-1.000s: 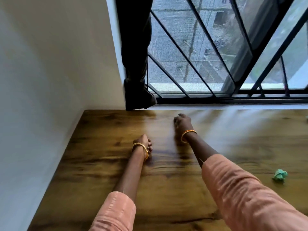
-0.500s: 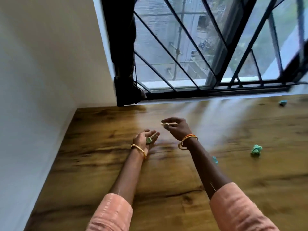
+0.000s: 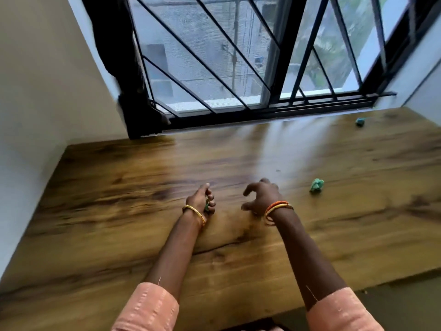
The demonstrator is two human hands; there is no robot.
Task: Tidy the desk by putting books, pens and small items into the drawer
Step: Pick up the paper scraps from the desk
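Paper wad (image 3: 316, 185) on desk (image 3: 119, 187), right of right hand (image 3: 261, 197); another, perhaps, near window (image 3: 238, 56).

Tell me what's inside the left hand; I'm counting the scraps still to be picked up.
A bit of green scrap shows between the curled fingers of the left hand. The fingers cover most of it, so whether more is held cannot be seen.
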